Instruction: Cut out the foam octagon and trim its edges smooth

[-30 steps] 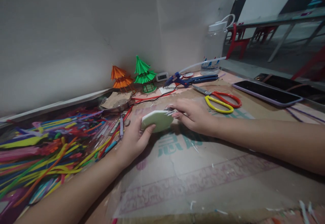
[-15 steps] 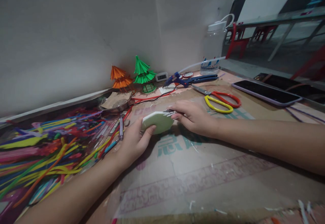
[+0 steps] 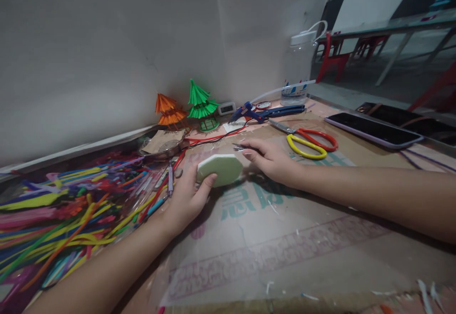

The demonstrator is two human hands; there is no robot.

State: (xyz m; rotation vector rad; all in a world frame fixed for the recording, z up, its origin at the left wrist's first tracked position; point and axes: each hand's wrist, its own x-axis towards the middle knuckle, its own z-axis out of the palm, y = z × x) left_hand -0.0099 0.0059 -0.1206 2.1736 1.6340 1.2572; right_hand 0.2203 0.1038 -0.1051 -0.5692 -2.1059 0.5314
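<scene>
Between the thumb and fingers of my left hand [image 3: 190, 193] is a pale green, many-sided flat piece [image 3: 223, 170] with a white edge, tilted above the cardboard-covered table [image 3: 306, 252]. To its right, my right hand [image 3: 269, 159] is closed in a pinch on a small, thin, dark pointed tool [image 3: 239, 147]. The tool's tip points left, just above the green piece's upper edge and apart from it. Scissors [image 3: 309, 144] with red and yellow handles lie beyond my right hand.
Colourful pipe cleaners [image 3: 67, 214] heap at the left. Orange [image 3: 167, 109] and green [image 3: 200, 102] tree-shaped crafts stand by the wall, near a blue glue gun [image 3: 246, 112]. A water bottle [image 3: 298, 67] stands behind; a phone [image 3: 372, 129] lies at the right.
The dark tool and my right hand have come away from the green piece's edge. The white bits seen there are now mostly gone from the edge. The green piece has shifted slightly left.
</scene>
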